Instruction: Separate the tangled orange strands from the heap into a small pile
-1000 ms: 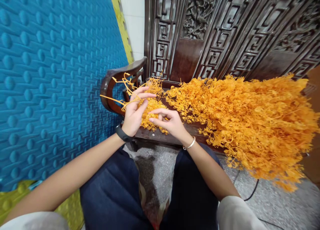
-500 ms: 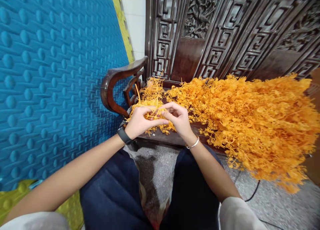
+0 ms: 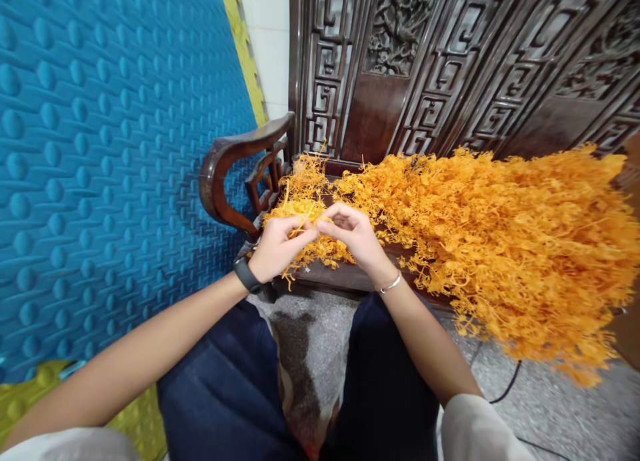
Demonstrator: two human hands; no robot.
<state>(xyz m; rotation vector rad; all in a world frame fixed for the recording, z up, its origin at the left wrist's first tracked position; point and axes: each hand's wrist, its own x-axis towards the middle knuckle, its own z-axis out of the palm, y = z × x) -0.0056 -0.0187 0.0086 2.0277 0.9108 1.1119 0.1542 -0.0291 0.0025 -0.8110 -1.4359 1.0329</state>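
My left hand (image 3: 281, 245) is closed in a pinch on a yellow-orange plastic sprig (image 3: 296, 229), whose thin stems poke out between the fingers. My right hand (image 3: 354, 235) is pinched too, its fingertips meeting those of the left hand at the sprig's end. Exactly what the right fingertips grip is partly hidden. Beneath and behind both hands, a small heap of loose orange sprigs (image 3: 306, 181) lies on the dark wooden seat (image 3: 345, 279). To the right of my hands spreads a large pile of orange plastic foliage (image 3: 520, 247).
A curved wooden armrest (image 3: 215, 181) rises left of the heap. Behind the seat stands a carved wooden backrest (image 3: 380, 114). Blue foam matting (image 3: 110, 181) with a yellow edge covers the left side. A cardboard box (image 3: 627, 327) shows at the far right, and a black cable (image 3: 510, 384) lies on the floor.
My hands have drawn closer together, the left fingers closing into a tighter pinch. The sprig has shifted, and its long upright stem now shows less.
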